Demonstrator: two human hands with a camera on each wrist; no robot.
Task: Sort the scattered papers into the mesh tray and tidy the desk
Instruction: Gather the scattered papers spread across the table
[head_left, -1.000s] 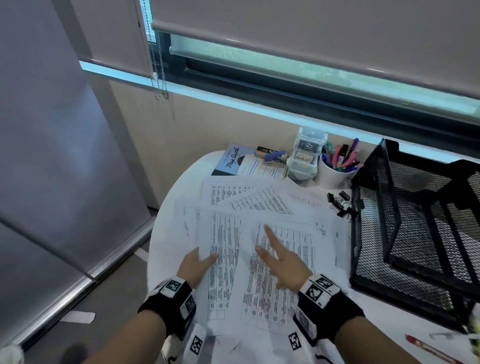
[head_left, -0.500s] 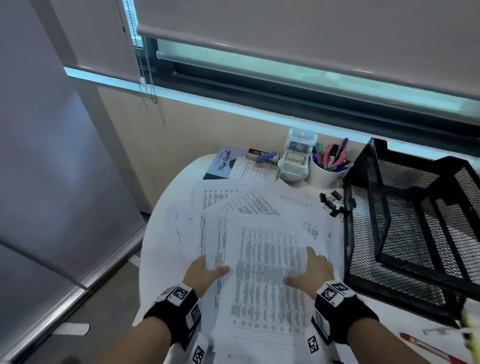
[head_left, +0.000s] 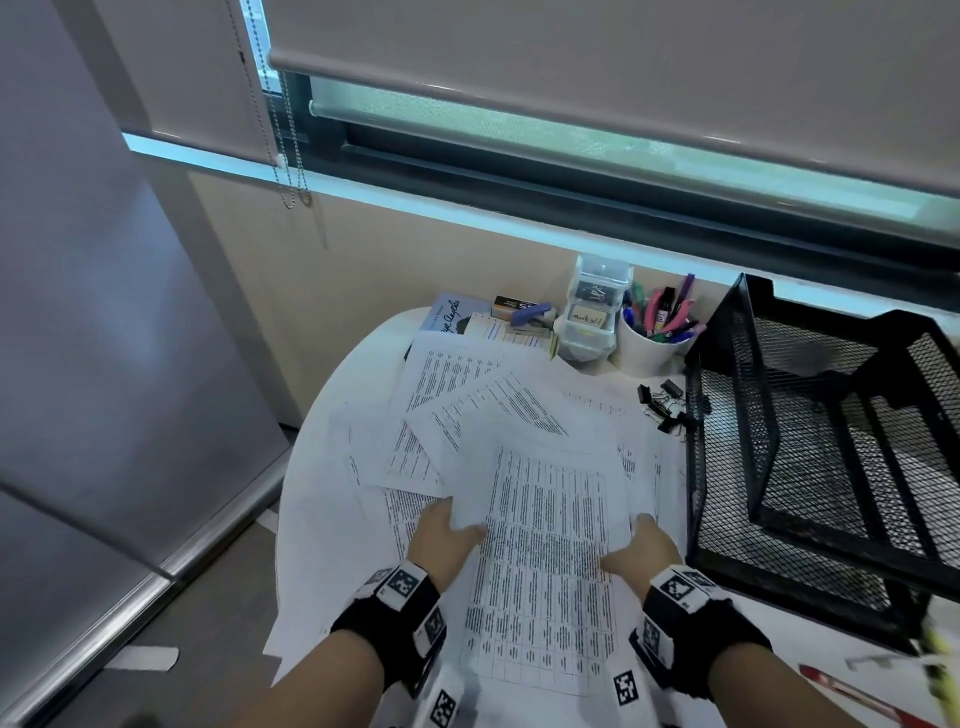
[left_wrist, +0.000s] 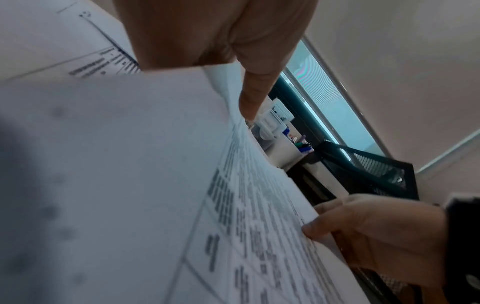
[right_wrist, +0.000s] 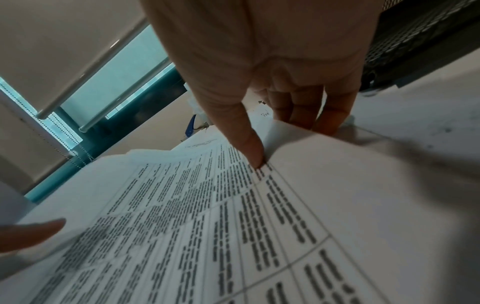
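Observation:
Several printed sheets (head_left: 467, 410) lie fanned over the round white table (head_left: 322, 441). A top stack with a printed grid (head_left: 545, 545) is held at both side edges. My left hand (head_left: 447, 535) grips its left edge, thumb on top and fingers hidden beneath. My right hand (head_left: 636, 551) grips the right edge the same way; in the right wrist view the thumb (right_wrist: 249, 144) presses on the print and the fingers curl under the paper (right_wrist: 285, 216). The black mesh tray (head_left: 810, 457) stands right of the stack.
At the table's far edge stand a white cup of pens (head_left: 657, 332), a clear plastic box (head_left: 592, 317), a blue stapler (head_left: 530, 314) and a booklet (head_left: 447, 314). Black binder clips (head_left: 665, 405) lie by the tray's left wall. A red pen (head_left: 852, 693) lies near right.
Both hands went from lying flat on the papers to gripping the sides of a gathered stack. The grid sheet slid onto the top and the stack's edges have lifted.

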